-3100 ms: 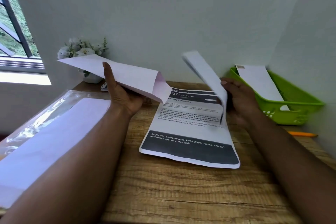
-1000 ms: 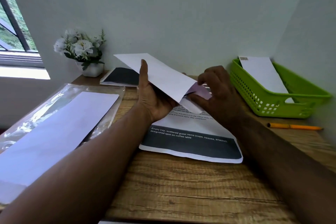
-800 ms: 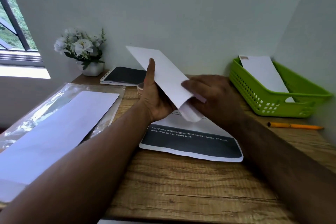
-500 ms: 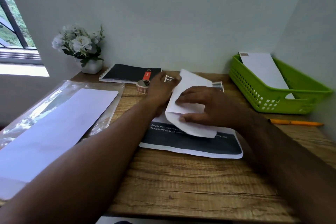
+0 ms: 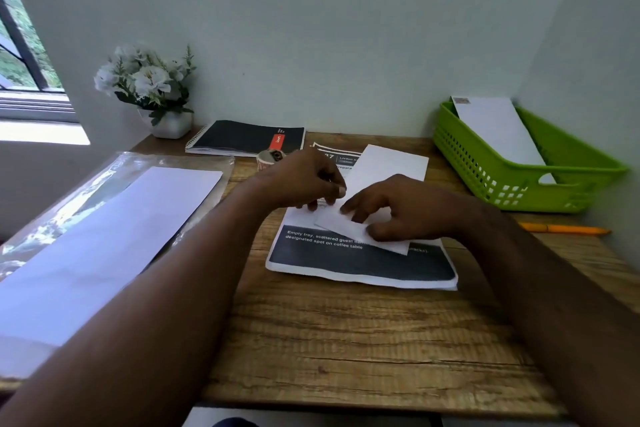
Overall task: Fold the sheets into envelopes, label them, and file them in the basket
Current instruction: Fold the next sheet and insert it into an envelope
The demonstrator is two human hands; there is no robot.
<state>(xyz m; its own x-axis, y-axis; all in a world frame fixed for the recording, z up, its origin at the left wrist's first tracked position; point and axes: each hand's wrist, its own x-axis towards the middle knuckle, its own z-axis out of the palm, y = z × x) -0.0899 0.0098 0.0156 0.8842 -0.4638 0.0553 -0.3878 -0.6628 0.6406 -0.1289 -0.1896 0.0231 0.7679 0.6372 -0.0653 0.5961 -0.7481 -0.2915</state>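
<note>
Here the long white paper envelope [image 5: 384, 180] lies flat on the stack of printed sheets with dark bands [image 5: 360, 263], in the middle of the wooden worktop [image 5: 346, 340]. Its long axis runs on a diagonal: the far end points up and right, toward the green plastic basket [image 5: 519, 180], and the near end points down, toward the person. The right hand [image 5: 398, 211] rests on the near end, fingers [image 5: 349, 208] spread and bent, tips pressing the paper down. The left hand [image 5: 304, 180] is at the envelope's left edge with its fingers curled; whether they pinch the edge or the flap I cannot tell.

The main risk, I judge, is slippage. The envelope sits on loose, smooth sheets, so an uneven push could skew it, crease the flap crooked, or drag the top sheet along. The small tape roll [image 5: 268, 159] just behind the left hand could be knocked aside. One white envelope already filed [image 5: 498, 132] leans in the basket; an orange pencil [image 5: 564, 229] waits near it for labelling.
</note>
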